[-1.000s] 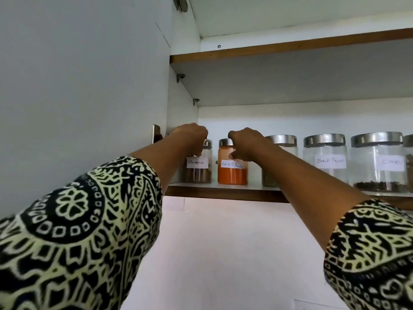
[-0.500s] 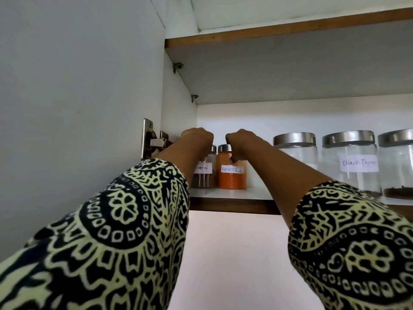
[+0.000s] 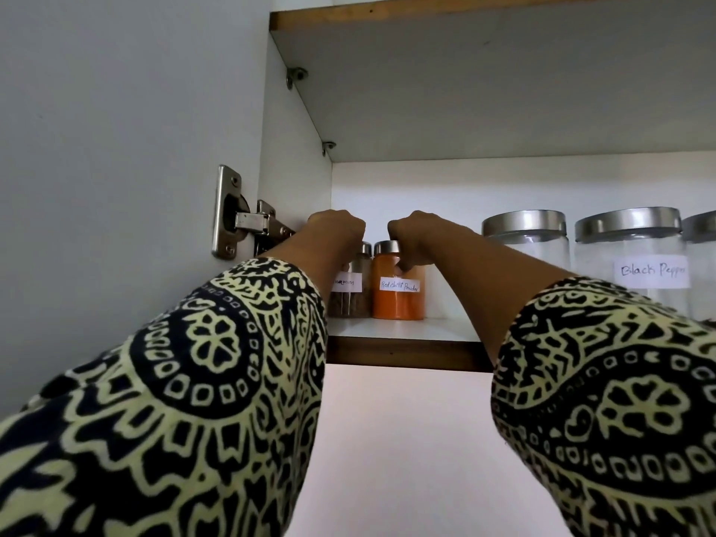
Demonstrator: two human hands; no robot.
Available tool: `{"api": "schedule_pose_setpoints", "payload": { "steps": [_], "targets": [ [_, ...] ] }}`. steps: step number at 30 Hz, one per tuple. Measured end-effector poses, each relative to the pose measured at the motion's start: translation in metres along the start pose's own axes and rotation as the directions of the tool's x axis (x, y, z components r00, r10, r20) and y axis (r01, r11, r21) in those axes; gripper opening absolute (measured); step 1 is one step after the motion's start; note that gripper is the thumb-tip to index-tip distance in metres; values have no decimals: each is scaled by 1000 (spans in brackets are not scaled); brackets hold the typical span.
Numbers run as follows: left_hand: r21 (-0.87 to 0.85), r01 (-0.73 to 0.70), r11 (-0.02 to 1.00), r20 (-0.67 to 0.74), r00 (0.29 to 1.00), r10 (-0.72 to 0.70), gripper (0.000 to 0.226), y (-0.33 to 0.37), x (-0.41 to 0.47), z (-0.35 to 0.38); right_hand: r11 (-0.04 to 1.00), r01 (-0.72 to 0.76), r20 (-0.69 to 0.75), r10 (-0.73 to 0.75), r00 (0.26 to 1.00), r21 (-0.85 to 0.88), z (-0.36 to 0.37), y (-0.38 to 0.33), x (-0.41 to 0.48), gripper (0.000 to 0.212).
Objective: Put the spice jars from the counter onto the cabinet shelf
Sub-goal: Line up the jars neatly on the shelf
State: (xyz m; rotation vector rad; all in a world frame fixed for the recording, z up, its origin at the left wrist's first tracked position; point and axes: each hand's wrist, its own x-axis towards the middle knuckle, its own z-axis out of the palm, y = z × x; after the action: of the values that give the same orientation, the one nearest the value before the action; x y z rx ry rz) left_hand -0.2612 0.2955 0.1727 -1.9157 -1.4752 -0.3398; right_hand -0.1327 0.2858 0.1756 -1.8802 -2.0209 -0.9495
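Arms were stretched upward. The cinnamon jar [image 3: 350,300] was gripped by the left hand [image 3: 337,230], the red chilli powder jar [image 3: 397,304] by the right hand [image 3: 414,234], both upright at the cabinet shelf's [image 3: 403,329] left end.

Place: a home kitchen, looking into a wall cabinet.
Cabinet: white inner walls; a wood-edged shelf [image 3: 407,356] crosses mid-frame, with an upper shelf [image 3: 465,18] along the top.
Door: a white door [image 3: 116,129] stands open at the left on a steel hinge [image 3: 232,222].
Stores: hand-labelled red chilli powder jar [image 3: 399,300] and brown spice jar [image 3: 350,304] at centre; a larger metal-lidded black pepper jar [image 3: 635,257] at right.
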Motion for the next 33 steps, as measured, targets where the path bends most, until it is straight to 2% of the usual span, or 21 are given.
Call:
{"api": "schedule_pose_setpoints", "payload": {
  "steps": [7, 12, 15, 18, 22, 25, 27, 30, 33],
  "targets": [
    [17, 13, 1000, -20, 1000, -13, 37, 2, -2, -1, 1000, 10, -35, -10, 999, -7, -1, 0, -2, 48],
    [73, 38, 997, 16, 999, -39, 54, 11, -13, -4, 1000, 27, -30, -27, 999, 3, -4, -4, -15, 42],
    [21, 118, 993, -39, 992, -117, 66, 18, -26, -16, 999, 7, -50, -5, 999, 42, -22, -7, -32, 45],
    [-56, 128, 990, -125, 983, -134, 58, 22, -45, -35, 998, 13, -131, -5, 991, 59, -38, -7, -53, 49],
    [-284, 64, 957, -224, 966, -131, 51, 33, -80, -64, 987, 52, -264, -11, 965, 150, -55, 7, -104, 55],
    [-457, -60, 888, -355, 927, -120, 47, 49, -105, -82, 970, 72, -383, 23, 924, 232, -64, 22, -154, 53],
    [-502, -147, 852, -428, 899, -97, 45, 67, -122, -93, 961, 54, -422, 68, 904, 271, -67, 40, -187, 50],
    [-523, -236, 819, -452, 891, -32, 46, 98, -135, -104, 957, 11, -421, 116, 899, 289, -66, 74, -220, 46],
    [-518, -274, 810, -419, 907, 39, 47, 128, -132, -111, 959, -78, -336, 171, 926, 272, -63, 108, -232, 50]
  ]
}}
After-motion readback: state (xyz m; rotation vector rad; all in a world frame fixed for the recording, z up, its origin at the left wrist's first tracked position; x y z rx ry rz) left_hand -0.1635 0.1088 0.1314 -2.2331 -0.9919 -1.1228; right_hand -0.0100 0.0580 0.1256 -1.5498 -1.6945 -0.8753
